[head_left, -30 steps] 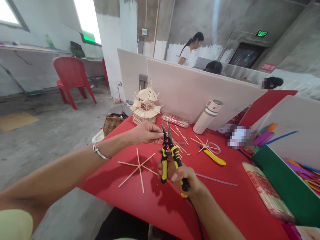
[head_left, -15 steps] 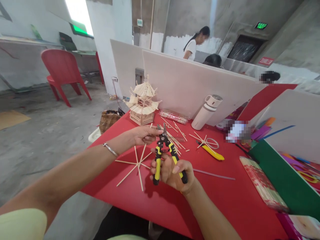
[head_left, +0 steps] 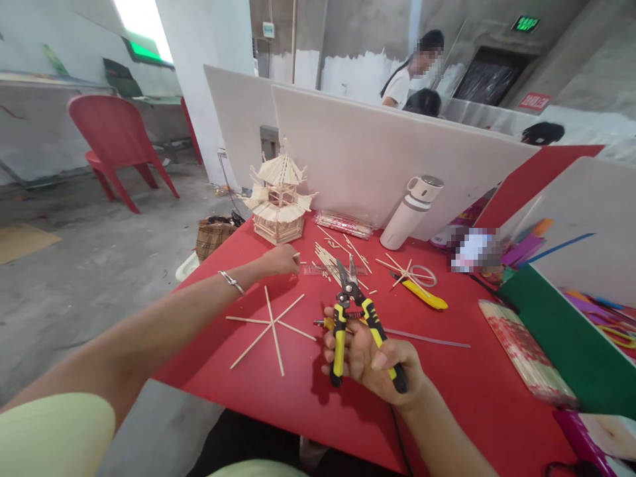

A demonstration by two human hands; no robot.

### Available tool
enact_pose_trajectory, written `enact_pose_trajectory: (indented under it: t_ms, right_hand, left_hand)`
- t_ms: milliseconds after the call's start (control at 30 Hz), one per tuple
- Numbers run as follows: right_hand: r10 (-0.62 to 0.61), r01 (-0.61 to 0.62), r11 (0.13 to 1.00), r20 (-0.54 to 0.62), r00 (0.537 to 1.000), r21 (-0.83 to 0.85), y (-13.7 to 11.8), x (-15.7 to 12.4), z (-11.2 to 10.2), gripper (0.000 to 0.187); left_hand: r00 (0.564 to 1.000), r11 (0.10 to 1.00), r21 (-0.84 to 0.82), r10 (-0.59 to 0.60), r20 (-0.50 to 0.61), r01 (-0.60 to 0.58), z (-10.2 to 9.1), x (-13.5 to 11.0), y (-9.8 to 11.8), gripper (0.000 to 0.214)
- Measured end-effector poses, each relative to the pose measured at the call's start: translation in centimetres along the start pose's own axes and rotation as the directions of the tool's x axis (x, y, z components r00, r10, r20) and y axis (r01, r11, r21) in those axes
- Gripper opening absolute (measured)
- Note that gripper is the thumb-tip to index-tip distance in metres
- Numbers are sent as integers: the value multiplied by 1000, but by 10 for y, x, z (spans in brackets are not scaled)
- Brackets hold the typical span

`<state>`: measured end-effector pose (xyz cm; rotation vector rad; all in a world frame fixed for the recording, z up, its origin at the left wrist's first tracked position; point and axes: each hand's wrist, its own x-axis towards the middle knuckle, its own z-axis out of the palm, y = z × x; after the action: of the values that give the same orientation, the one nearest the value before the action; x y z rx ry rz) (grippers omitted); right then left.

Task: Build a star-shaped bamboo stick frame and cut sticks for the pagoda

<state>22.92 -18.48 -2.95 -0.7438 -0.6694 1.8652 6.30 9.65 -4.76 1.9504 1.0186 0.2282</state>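
Note:
My right hand point(head_left: 370, 354) holds yellow-and-black wire-cutting pliers point(head_left: 349, 301), their jaws apart and pointing away from me. A yellow tool with a metal tip point(head_left: 322, 323) pokes out behind those fingers, mostly hidden. Farther left, my left hand point(head_left: 283, 259) is closed beside a clear ruler point(head_left: 314, 269). A pale tip shows at its fingers, too small to name. Below that hand lies a six-armed star of thin wooden sticks point(head_left: 272, 322). Loose sticks point(head_left: 328, 258) are scattered just beyond the pliers.
A stick-built pagoda point(head_left: 281, 199) stands at the table's back left. Behind the red table point(head_left: 248, 404) rise white boards point(head_left: 348, 152). A bottle point(head_left: 410, 215), a yellow craft knife point(head_left: 424, 293), a second stick star point(head_left: 405, 271) and a green box point(head_left: 566, 331) occupy the right. People are beyond.
The left hand has left the plier jaws and moved away to the left. The right hand with the pliers has shifted right and nearer to me. The view has turned slightly.

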Motion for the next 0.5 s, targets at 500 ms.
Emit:
enact_pose_trajectory:
  t_ms: [500]
  right_hand:
    - [-49,33,993,-137,989,-115,-7,-31,-18,66]
  left_hand:
    - [999,917,398,35,-24,-22,2,-4,-21,39]
